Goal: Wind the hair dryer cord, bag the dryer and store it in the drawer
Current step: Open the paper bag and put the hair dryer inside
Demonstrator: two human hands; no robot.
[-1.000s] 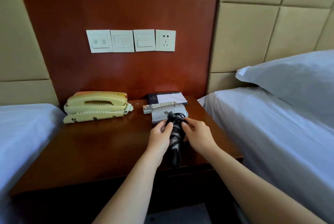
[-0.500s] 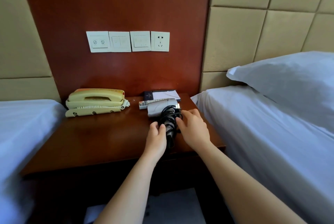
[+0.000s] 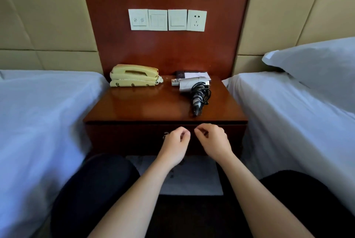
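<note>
Hair dryer (image 3: 189, 84) lying on the worktop (image 3: 146, 103), black cord (image 3: 200, 92) wound round its handle, right of the yellow telephone (image 3: 134, 75). Below the dryer, at the drawer (image 3: 124, 138) front: left hand (image 3: 175, 142) and right hand (image 3: 214, 141), side by side, fingers loosely curled, gripping nothing.

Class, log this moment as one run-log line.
dryer: cord wound, on nightstand | left hand, right hand: empty, at drawer front | bag: unseen
</note>
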